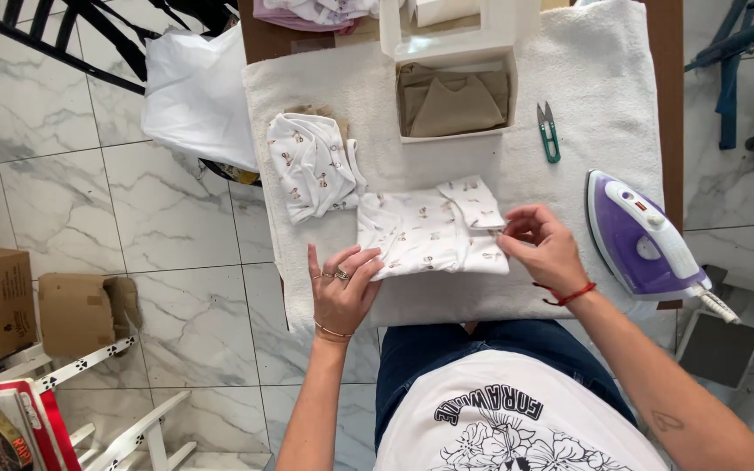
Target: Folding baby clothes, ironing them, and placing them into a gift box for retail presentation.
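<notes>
head view: folded baby garment (429, 234) lies lengthwise left-right mid-frame; left hand (340, 292) flat, fingers open, right hand (544, 249) pinching its right edge.

A towel-covered table (604, 78) bears printed garments (429, 231), box (455, 96), snips (549, 131), iron (643, 235).

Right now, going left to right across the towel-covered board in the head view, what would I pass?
Bundled printed garment → left hand → folded printed garment → right hand → green snips → purple iron.
</notes>
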